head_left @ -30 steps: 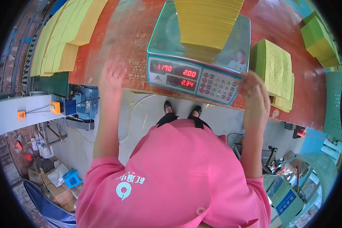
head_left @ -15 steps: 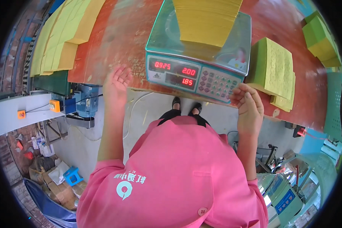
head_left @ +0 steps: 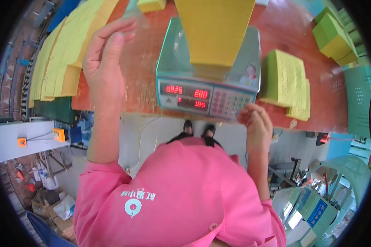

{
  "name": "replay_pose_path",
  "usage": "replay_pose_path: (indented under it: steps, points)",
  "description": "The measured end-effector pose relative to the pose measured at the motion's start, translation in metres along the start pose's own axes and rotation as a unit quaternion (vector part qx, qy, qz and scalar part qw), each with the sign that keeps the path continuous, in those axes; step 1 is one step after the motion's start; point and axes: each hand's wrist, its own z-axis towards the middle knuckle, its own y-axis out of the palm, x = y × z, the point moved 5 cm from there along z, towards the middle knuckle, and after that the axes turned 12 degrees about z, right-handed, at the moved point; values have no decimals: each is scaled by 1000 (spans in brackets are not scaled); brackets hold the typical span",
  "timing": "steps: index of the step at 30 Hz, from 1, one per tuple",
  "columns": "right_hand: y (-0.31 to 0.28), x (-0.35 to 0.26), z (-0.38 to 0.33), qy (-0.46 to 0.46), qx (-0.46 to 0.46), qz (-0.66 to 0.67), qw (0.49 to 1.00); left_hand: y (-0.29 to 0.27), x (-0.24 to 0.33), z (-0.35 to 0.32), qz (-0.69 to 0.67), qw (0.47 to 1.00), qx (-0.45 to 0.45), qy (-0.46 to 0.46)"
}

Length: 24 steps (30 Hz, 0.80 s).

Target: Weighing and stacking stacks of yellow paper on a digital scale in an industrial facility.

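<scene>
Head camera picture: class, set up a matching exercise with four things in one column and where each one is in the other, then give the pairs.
Things:
1. left hand
2. right hand
3. yellow paper stack
4. green paper stack

Places:
A. on the scale's pan
B. on the table, right of the scale
C. raised, open, left of the scale
D. at the scale's front right corner

Pairs: 1-C, 2-D, 3-A, 4-B. The scale stands on the red table.

Weighing scale (head_left: 210, 88): pale teal body, silvery pan, red digits on dark display, grey keypad. Paper stack (head_left: 214, 33) on the pan: mustard yellow. Desk (head_left: 144, 61): reddish-brown, worn. Overlapping sheets (head_left: 64, 57) at left: pale yellow-green. Dotted-textured stack (head_left: 286, 80) at right: lime green. Sleeves (head_left: 111, 185): pink, with white emblem.
</scene>
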Motion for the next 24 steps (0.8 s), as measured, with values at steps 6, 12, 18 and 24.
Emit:
replay_pose_path:
  steps: [6,12,18,24]
  points:
    - [5,13,-10,19,-5,18,1000,68,59,63,149,937,-163,272]
    - [10,20,-23,20,1,12,1000,95,41,98,219,917,-244,230]
    - [14,29,-29,29,18,21,999,99,38,108,205,926,-259,184]
    - [27,42,-36,23,8,9,1000,91,38,109,192,931,-231,207]
